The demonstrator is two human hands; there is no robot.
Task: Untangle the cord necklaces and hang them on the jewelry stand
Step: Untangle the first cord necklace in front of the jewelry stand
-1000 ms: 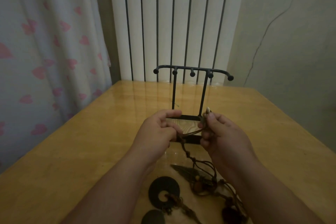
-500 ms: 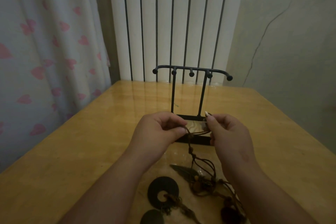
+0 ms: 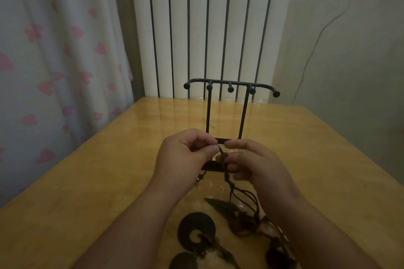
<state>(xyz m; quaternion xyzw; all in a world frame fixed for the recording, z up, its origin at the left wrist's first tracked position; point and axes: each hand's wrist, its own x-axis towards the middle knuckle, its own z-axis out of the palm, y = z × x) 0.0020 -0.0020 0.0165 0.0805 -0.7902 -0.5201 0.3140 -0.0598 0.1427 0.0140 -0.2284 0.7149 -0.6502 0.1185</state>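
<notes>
Hands are closing together: the left hand (image 3: 185, 157) and right hand (image 3: 251, 164) are now pinching the cord (image 3: 227, 179) at one knot (previously spread apart). The necklaces (image 3: 240, 218) are lying tangled on the tabletop (image 3: 87, 181), and the stand (image 3: 229, 85) is standing bare.

Your left hand (image 3: 185, 155) and right hand (image 3: 254, 166) meet before you, fingers curled, tips nearly touching, each seemingly pinching the cord (image 3: 223, 156).

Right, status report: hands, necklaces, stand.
Hands: left hand and right hand pinch one brown cord. Remaining necklaces tangled on the table. Hooks bare on jewelry stand, nothing blocking it.
</notes>
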